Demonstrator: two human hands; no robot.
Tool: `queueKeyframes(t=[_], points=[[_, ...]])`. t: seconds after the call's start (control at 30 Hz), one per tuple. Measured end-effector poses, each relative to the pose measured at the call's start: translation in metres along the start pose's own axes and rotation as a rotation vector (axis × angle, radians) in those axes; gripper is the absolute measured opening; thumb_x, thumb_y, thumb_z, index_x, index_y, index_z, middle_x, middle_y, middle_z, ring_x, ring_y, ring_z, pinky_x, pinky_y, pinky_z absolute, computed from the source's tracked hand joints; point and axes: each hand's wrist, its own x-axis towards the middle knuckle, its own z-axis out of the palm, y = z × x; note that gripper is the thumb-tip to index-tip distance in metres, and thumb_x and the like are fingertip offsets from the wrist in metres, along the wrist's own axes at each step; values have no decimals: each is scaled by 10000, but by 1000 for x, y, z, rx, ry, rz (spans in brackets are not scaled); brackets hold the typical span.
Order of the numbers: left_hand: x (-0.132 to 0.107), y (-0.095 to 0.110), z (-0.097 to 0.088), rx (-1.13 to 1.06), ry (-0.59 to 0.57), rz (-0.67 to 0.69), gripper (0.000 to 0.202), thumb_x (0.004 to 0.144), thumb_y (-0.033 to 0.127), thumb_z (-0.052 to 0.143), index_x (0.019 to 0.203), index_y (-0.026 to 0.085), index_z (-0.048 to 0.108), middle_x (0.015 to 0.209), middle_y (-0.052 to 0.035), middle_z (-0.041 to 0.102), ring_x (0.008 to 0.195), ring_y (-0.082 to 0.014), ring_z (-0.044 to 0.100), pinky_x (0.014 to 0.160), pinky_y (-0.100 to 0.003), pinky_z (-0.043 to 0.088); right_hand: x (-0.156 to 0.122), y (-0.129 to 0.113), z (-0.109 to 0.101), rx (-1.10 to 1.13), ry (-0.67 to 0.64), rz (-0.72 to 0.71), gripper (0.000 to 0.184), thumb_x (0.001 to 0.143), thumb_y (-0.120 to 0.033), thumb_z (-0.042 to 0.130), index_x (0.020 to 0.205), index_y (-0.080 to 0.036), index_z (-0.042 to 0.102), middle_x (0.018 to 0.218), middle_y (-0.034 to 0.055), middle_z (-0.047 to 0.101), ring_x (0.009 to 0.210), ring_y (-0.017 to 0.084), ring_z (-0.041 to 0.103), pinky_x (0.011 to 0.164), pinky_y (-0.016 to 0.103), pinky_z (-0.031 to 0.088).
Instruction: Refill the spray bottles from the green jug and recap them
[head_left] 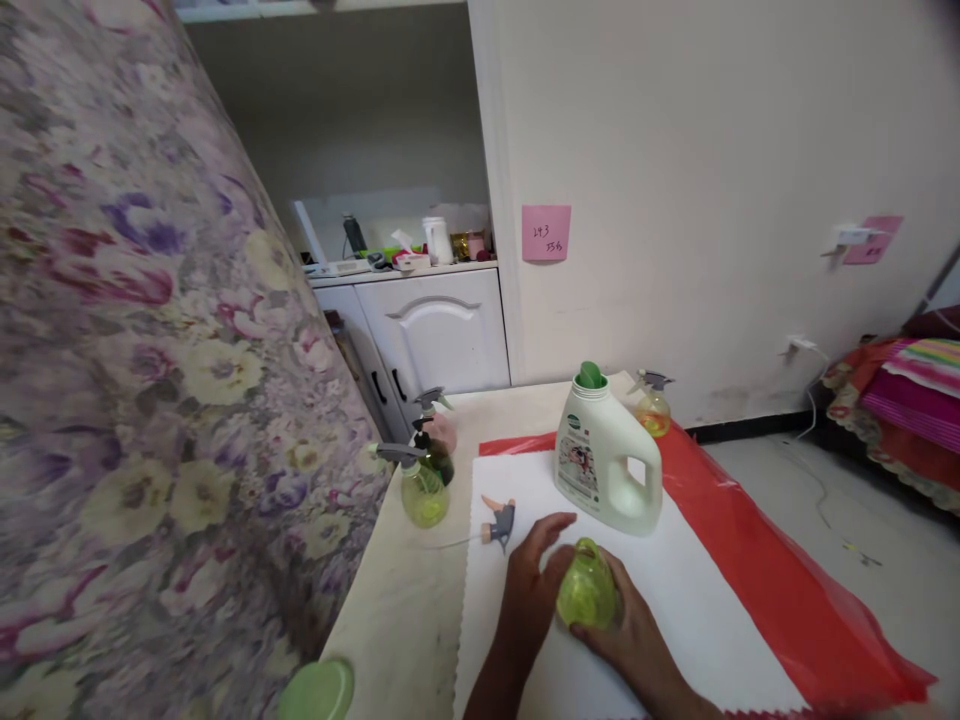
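Note:
My right hand (626,625) grips a yellow-green spray bottle without its head (585,592), its open neck facing up, above the white sheet (675,600). My left hand (534,575) is at the bottle's left side with its fingers apart; whether it touches the bottle I cannot tell. A grey and peach trigger spray head (499,522) lies to the left, its thin tube pointing left. Just beyond my hands stands a large pale green detergent jug (609,460) with a green spout in its open mouth.
At the table's left edge are a yellow-green spray bottle (424,495), a dark pump bottle (435,455) and a pinkish spray bottle (442,425). Another spray bottle (654,405) stands behind the jug. Red plastic (742,540) lies under the sheet. A green round lid (319,692) is nearby.

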Motion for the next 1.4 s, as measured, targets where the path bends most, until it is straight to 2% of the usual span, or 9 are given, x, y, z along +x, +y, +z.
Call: queueKeyframes(t=[0.13, 0.2, 0.27, 0.47, 0.67, 0.8, 1.0, 1.27, 1.4], points=[[6, -12, -32, 294, 206, 11, 284, 911, 312, 441, 1059, 207, 660, 1170, -77, 688, 1166, -226, 580, 1014, -377, 415, -8, 4, -17, -63, 11, 23, 755, 667, -243, 742, 1341, -274, 402, 1409, 81, 509, 1343, 298, 425, 1140, 489, 321], [10, -25, -48, 636, 191, 0, 324, 932, 276, 356, 1090, 209, 630, 1156, -74, 677, 1115, -202, 596, 956, -343, 450, -12, 11, -23, -84, 17, 33, 754, 668, -243, 738, 1340, -265, 398, 1416, 93, 502, 1344, 303, 423, 1138, 502, 320], [13, -40, -58, 764, 193, -44, 309, 902, 215, 373, 1045, 175, 644, 1092, -108, 678, 1073, -234, 599, 938, -370, 447, -15, 19, -26, -94, 27, 25, 752, 668, -253, 741, 1339, -253, 401, 1416, 107, 503, 1340, 313, 429, 1131, 510, 331], [17, -79, -63, 986, 171, -136, 398, 812, 65, 428, 1140, 176, 624, 1247, -124, 610, 1147, -240, 552, 960, -344, 396, -16, 29, -25, -72, 70, -27, 760, 613, -214, 752, 1314, -241, 459, 1359, 106, 559, 1296, 337, 481, 1110, 514, 361], [22, -80, -60, 1093, 149, -131, 376, 847, 54, 384, 1097, 170, 639, 1079, -103, 645, 967, -221, 576, 865, -321, 407, -13, 23, -24, -49, 36, -43, 779, 612, -162, 719, 1325, -252, 420, 1361, 93, 539, 1302, 303, 469, 1117, 486, 347], [19, -64, -55, 1104, 154, -100, 331, 849, 59, 395, 1027, 183, 644, 1053, -93, 645, 964, -223, 572, 857, -324, 412, -12, 18, -25, -57, 18, -43, 789, 607, -160, 725, 1327, -249, 415, 1356, 84, 531, 1306, 292, 458, 1129, 462, 332], [0, -21, -44, 1033, 208, -5, 295, 903, 182, 385, 1144, 198, 555, 1166, -95, 605, 1074, -220, 574, 883, -332, 456, -11, 13, -27, -21, 29, -70, 808, 586, -151, 728, 1331, -241, 427, 1339, 92, 538, 1294, 305, 467, 1122, 467, 336], [-3, 75, -3, -19, 479, 53, 329, 775, 367, 672, 1059, 209, 619, 1092, -59, 690, 952, -198, 660, 854, -324, 497, -8, 18, -25, 12, 70, -145, 827, 569, -153, 743, 1326, -244, 424, 1305, 89, 550, 1269, 301, 485, 1111, 467, 349], [-1, 101, 24, -265, 503, 56, 389, 732, 349, 738, 1077, 203, 633, 1073, -53, 699, 945, -169, 667, 797, -265, 505, -7, 19, -25, 26, 80, -163, 831, 565, -184, 761, 1326, -258, 435, 1295, 80, 558, 1257, 307, 495, 1098, 467, 366]])
